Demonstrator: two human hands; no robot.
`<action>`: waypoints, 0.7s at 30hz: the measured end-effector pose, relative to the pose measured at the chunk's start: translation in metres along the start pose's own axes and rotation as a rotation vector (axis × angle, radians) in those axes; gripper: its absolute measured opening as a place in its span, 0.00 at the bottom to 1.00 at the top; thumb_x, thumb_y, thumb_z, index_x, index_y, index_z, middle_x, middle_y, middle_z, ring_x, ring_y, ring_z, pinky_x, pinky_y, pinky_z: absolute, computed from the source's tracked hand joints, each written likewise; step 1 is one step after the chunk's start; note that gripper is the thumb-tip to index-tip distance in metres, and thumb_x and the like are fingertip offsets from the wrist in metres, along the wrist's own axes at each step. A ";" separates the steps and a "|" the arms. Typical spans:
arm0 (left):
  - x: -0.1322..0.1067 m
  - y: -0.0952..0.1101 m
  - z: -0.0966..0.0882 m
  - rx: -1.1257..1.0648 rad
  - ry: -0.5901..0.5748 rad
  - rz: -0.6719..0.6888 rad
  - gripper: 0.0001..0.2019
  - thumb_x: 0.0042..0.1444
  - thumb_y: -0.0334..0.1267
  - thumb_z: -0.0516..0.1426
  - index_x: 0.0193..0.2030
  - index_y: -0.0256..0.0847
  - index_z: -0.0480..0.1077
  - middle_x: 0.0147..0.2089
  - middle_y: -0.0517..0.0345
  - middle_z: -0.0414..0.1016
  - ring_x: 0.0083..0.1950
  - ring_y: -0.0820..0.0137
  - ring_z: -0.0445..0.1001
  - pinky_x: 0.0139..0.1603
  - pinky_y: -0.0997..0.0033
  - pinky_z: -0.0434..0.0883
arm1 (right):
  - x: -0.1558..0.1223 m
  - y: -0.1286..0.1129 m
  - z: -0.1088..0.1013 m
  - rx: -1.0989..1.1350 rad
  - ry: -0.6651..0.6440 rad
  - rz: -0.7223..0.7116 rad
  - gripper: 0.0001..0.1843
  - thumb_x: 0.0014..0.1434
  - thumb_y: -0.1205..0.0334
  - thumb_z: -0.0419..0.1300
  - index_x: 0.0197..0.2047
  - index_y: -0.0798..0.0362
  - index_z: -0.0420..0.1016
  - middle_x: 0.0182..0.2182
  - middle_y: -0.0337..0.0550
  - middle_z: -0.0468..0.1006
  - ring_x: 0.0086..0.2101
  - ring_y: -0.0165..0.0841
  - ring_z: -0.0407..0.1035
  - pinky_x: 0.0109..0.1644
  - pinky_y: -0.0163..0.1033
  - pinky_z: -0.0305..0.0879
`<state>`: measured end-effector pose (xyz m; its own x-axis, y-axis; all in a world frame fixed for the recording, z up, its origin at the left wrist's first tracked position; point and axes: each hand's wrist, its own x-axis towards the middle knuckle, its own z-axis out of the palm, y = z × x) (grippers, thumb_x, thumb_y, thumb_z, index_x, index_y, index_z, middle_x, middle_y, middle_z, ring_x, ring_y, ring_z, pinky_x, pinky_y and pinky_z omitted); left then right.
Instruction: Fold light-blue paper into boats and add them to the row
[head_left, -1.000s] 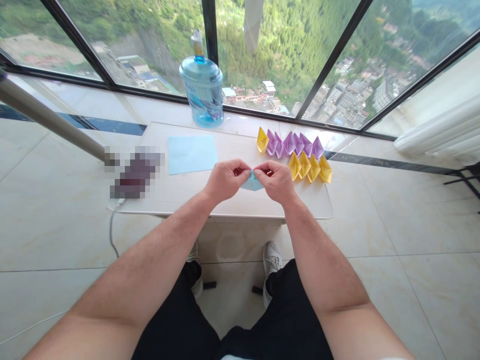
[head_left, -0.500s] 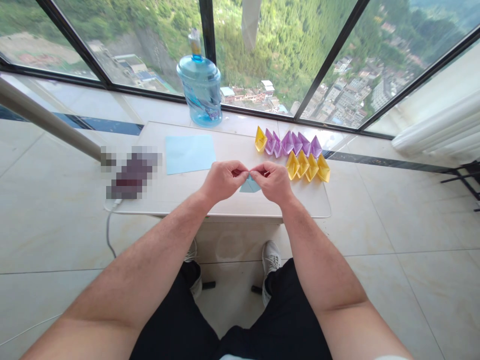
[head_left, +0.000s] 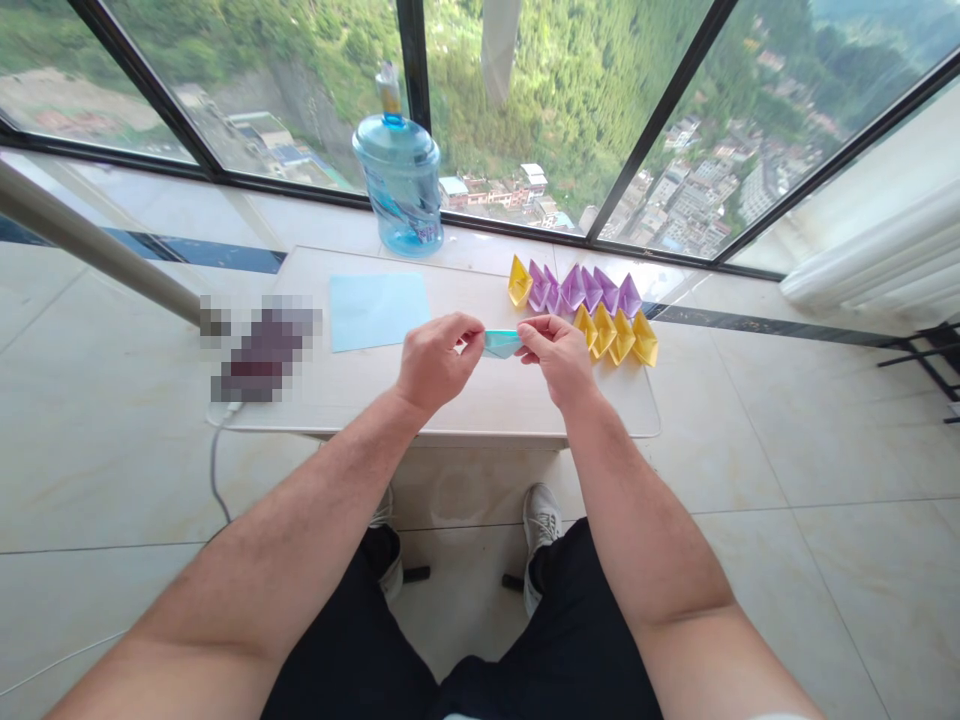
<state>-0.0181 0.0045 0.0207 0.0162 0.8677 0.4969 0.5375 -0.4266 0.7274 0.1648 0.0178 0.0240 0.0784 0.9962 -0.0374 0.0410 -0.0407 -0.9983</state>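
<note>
A small folded light-blue paper boat (head_left: 502, 343) is stretched between my two hands above the table. My left hand (head_left: 441, 362) pinches its left tip between thumb and fingers. At the other end, my right hand (head_left: 557, 356) grips the right tip the same way. Flat on the table, beyond my left hand, lies a sheet of light-blue paper (head_left: 379, 310). Several purple paper boats (head_left: 573, 289) stand in a row past my right hand, with a yellow one (head_left: 519, 282) at the row's left end. Several more yellow paper boats (head_left: 620, 337) are lined up closer to me.
The white low table (head_left: 360, 395) has a rounded front edge. A blurred-out object (head_left: 266, 350) with a cable (head_left: 217, 470) sits at its left end. Behind stands a large blue water bottle (head_left: 401, 185) by the window. A slanting pole (head_left: 97, 240) is at the left.
My hands have moved apart, pulling the blue paper from a downward-pointing folded piece, pinched at its top, into a long boat shape held by its two ends.
</note>
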 end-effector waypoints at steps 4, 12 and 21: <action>0.000 0.002 0.000 -0.058 0.025 -0.057 0.07 0.57 0.40 0.59 0.37 0.43 0.78 0.37 0.57 0.81 0.39 0.67 0.78 0.46 0.70 0.73 | 0.001 0.003 0.000 0.016 -0.022 -0.024 0.16 0.50 0.50 0.70 0.36 0.52 0.77 0.26 0.36 0.79 0.26 0.29 0.74 0.30 0.34 0.71; 0.007 -0.003 0.010 -0.494 -0.112 -0.552 0.19 0.54 0.53 0.61 0.37 0.38 0.80 0.34 0.53 0.81 0.40 0.62 0.79 0.39 0.67 0.76 | -0.001 0.001 0.005 0.019 0.067 -0.191 0.14 0.50 0.50 0.70 0.33 0.52 0.77 0.26 0.36 0.77 0.27 0.28 0.71 0.31 0.35 0.70; 0.005 0.011 0.016 -0.995 -0.206 -0.629 0.21 0.50 0.49 0.65 0.46 0.37 0.80 0.42 0.52 0.82 0.48 0.62 0.79 0.56 0.57 0.74 | -0.003 0.006 0.012 0.008 0.073 -0.222 0.19 0.48 0.46 0.72 0.32 0.52 0.76 0.26 0.36 0.77 0.28 0.29 0.71 0.34 0.37 0.71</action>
<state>0.0018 0.0086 0.0237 0.1676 0.9811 -0.0969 -0.3876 0.1559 0.9085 0.1529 0.0159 0.0179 0.1400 0.9725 0.1862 0.0579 0.1797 -0.9820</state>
